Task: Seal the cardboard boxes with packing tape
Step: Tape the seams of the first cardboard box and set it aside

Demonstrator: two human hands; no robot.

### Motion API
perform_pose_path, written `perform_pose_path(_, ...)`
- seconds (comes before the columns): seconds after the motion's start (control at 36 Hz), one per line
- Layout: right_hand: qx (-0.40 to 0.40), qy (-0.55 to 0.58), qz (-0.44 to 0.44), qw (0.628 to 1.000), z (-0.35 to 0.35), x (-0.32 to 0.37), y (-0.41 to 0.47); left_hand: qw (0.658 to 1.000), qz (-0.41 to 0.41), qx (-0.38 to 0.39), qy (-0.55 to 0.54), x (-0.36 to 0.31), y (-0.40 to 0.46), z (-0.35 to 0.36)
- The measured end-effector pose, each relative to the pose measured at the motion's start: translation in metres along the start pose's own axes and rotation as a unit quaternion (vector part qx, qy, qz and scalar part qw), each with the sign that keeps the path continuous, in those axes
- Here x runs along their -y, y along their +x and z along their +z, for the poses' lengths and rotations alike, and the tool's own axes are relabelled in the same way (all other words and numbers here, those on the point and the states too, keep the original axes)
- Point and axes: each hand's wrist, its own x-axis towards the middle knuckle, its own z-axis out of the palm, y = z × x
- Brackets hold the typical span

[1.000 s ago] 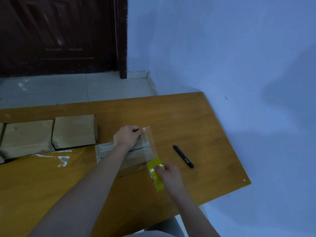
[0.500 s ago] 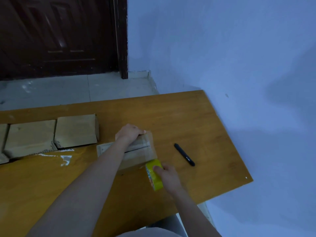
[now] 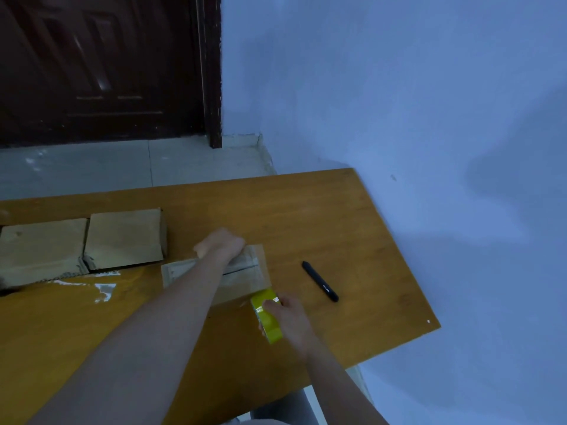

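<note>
Three cardboard boxes (image 3: 245, 271) are seen on the table (image 3: 337, 216): one pressed under the blurred left hand (image 3: 219, 245), fingers unclear; a yellow tape roll (image 3: 266, 315) is gripped by right-hand fingers (image 3: 271, 305) beside it.

- Two bare forearms enter from the near edge, with no sleeves visible along either one.
- The left hand (image 3: 219, 244) wears no glove, ring or watch that can be made out; it is motion-blurred.
- The right hand (image 3: 288, 314) is likewise ungloved, its wrist bare.
- At the near edge, between the arms, a strip of grey clothing (image 3: 283, 407) shows; its type cannot be told.
</note>
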Motion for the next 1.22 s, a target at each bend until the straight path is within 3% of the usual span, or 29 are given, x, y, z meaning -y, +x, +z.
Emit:
perform_pose_path(0.11, -0.002, 0.023, -0.013, 1.0, 0.0, -0.005, -0.001, 0.985, 0.071, -0.154, -0.013, 0.004, 0.001, 0.01)
perform_pose_path(0.36, -0.018, -0.044, -0.055, 0.997, -0.001, -0.007, -0.004, 0.929, 0.222, -0.254, -0.155, 0.011, -0.001, 0.013)
perform_pose_path(0.53, -0.012, -0.028, -0.074, 0.997, 0.001, -0.029, -0.006, 0.884, 0.334, -0.324, -0.049, 0.033, -0.043, 0.025)
perform_pose_path(0.75, -0.023, -0.041, -0.09, 0.995, 0.0, -0.037, -0.001, 0.893, 0.324, -0.275, 0.149, 0.076, -0.072, 0.091)
perform_pose_path(0.94, -0.03, -0.154, -0.027, 0.987, 0.011, -0.032, 0.029, 0.907, 0.308, -0.205, 0.201, 0.067, -0.053, 0.077)
perform_pose_path(1.08, -0.026, -0.204, -0.018, 0.978, 0.016, -0.032, 0.036, 0.907, 0.305, -0.201, 0.21, 0.065, -0.049, 0.071)
perform_pose_path(1.22, 0.005, -0.166, -0.033, 0.985, 0.014, -0.035, 0.027, 0.898, 0.319, -0.215, 0.216, 0.066, -0.049, 0.074)
